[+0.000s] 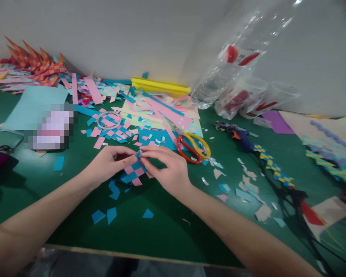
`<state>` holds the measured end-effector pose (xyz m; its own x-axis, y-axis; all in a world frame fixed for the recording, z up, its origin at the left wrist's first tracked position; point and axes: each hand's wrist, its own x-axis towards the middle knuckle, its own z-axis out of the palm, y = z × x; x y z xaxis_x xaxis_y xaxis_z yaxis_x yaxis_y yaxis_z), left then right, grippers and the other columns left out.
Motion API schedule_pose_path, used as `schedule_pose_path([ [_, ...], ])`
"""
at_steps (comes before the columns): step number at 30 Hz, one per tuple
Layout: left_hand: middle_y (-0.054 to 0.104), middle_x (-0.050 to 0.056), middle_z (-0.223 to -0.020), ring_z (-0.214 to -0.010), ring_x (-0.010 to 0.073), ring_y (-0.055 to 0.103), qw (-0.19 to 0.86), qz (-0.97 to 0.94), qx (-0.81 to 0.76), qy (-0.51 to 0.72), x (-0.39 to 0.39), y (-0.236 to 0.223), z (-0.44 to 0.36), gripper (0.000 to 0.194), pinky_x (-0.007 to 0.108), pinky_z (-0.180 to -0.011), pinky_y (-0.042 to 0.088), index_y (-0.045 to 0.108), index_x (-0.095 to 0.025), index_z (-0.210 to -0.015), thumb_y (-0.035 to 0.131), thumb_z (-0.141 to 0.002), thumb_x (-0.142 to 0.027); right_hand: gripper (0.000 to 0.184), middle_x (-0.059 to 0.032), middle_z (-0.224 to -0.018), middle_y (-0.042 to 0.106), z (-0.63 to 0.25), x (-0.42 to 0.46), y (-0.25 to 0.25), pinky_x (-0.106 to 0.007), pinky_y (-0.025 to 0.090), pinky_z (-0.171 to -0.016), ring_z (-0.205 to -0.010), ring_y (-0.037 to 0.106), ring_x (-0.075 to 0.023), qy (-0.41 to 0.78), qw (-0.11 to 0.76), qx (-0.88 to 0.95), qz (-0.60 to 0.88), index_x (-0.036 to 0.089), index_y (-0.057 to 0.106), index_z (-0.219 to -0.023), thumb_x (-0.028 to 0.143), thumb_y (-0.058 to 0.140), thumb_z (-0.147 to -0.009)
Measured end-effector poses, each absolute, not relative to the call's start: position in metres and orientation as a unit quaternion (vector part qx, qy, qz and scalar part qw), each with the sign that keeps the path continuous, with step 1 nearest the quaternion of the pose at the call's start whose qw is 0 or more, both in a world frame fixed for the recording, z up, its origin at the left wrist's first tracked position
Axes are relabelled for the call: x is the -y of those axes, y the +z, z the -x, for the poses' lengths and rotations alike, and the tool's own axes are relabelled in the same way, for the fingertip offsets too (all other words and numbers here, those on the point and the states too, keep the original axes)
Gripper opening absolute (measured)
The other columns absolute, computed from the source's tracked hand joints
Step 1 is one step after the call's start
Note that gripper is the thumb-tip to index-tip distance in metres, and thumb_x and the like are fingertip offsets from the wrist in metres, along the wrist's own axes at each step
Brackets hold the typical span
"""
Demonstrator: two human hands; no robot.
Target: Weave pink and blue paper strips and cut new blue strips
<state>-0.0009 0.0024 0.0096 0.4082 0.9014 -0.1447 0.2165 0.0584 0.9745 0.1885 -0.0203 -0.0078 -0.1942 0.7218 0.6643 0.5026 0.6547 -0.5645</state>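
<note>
Both my hands meet over the green table, pinching a woven piece of pink and blue paper strips (134,172). My left hand (108,163) has thumb and forefinger closed on its top left part. From the other side, my right hand (168,165) pinches the same top edge, fingertips nearly touching the left ones. The checkered lower part hangs below my fingers, close to the tabletop. Small blue paper scraps (111,215) lie just in front. Beyond my right hand rest scissors (192,148) with one red and one yellow handle.
A blurred-out phone-like object (53,127) lies left, by light blue paper (37,102). Behind my hands are a roll of tape (108,120), paper strips and a yellow holder (161,87). Plastic cups (245,98), a glue gun (239,138) and paper scraps (249,188) are right.
</note>
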Motion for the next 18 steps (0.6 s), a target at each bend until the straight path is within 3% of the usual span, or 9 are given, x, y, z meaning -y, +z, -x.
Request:
schedule_pose_path([
  [7, 0.072, 0.002, -0.080, -0.071, 0.0144, 0.062, 0.563, -0.616, -0.463, 0.300, -0.0012, 0.0135, -0.0001, 0.019, 0.022, -0.063, 0.048, 0.077, -0.020, -0.084, 0.074, -0.073, -0.035, 0.011, -0.0048, -0.100, 0.075, -0.1875, 0.0188, -0.0078, -0.040, 0.055, -0.082, -0.092, 0.070, -0.0193, 0.042, 0.492, 0.783, 0.378, 0.024, 0.069, -0.085, 0.016, 0.062, -0.083],
  [11, 0.070, 0.002, -0.076, -0.068, 0.0140, 0.060, 0.554, -0.621, -0.467, 0.301, 0.0018, 0.0137, -0.0012, 0.021, 0.022, -0.062, 0.046, 0.075, -0.017, -0.080, 0.071, -0.075, -0.037, 0.012, -0.0044, -0.106, 0.074, -0.1862, 0.0195, -0.0049, -0.044, 0.052, -0.086, -0.098, 0.066, -0.0224, 0.008, 0.484, 0.785, 0.387, 0.024, 0.068, -0.080, 0.013, 0.064, -0.080],
  [18, 0.067, 0.003, -0.076, -0.066, 0.0125, 0.055, 0.512, -0.657, -0.467, 0.296, 0.0049, 0.0152, -0.0035, 0.022, 0.022, -0.059, 0.043, 0.073, -0.014, -0.079, 0.067, -0.078, -0.035, 0.012, -0.0047, -0.099, 0.074, -0.1838, 0.0230, -0.0023, -0.043, 0.050, -0.083, -0.092, 0.066, -0.0223, -0.012, 0.484, 0.776, 0.404, 0.022, 0.065, -0.074, 0.012, 0.065, -0.079],
])
